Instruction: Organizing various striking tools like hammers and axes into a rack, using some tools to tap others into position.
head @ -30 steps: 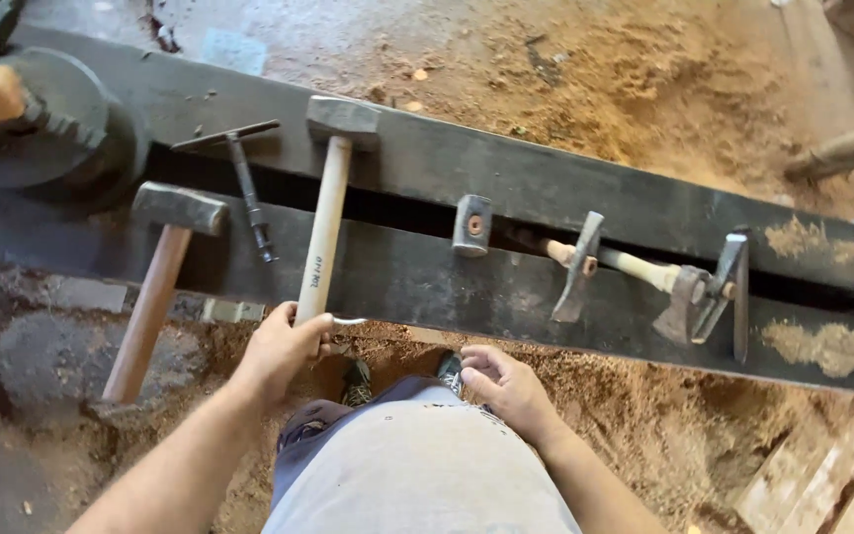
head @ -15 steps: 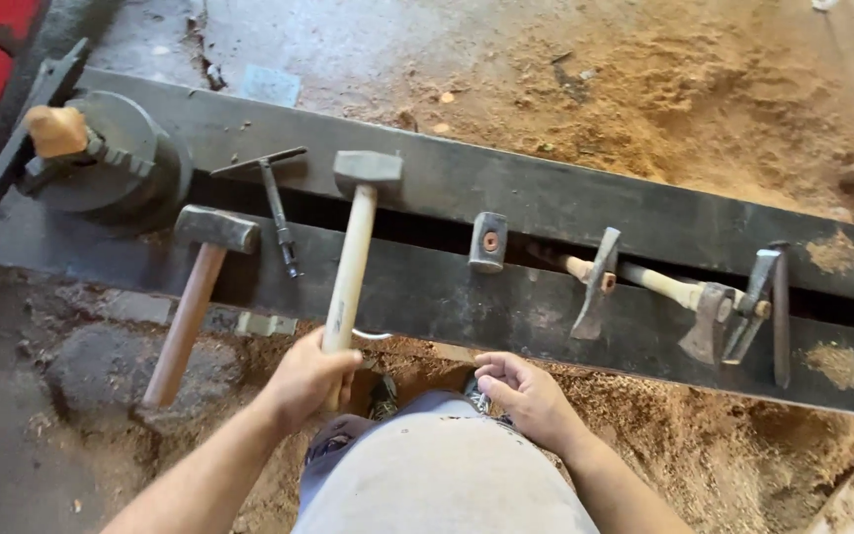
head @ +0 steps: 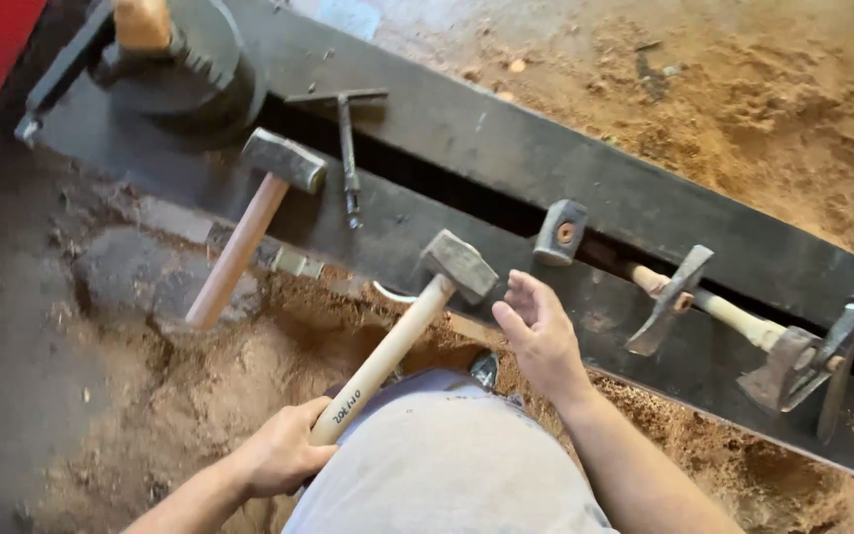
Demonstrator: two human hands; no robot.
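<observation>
The left hand [head: 279, 457] is closed around the butt end of a hammer [head: 402, 331], its pale wooden handle angling up so the steel head hangs just over the near edge of the dark steel bench [head: 506, 148]. The right hand [head: 541, 336] is open, fingers spread beside the head, holding nothing. A second hammer [head: 249, 222] lies propped on the bench rail, handle overhanging the sawdust floor [head: 743, 89], easy to grab.

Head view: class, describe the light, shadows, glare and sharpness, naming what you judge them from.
Head view: soft daylight, brightest on the sawdust; weak shadows beneath the long dark beam; no glare; left hand and its hammer are sharp, the open right hand slightly soft; edges bend slightly, as with a wide lens.
</observation>
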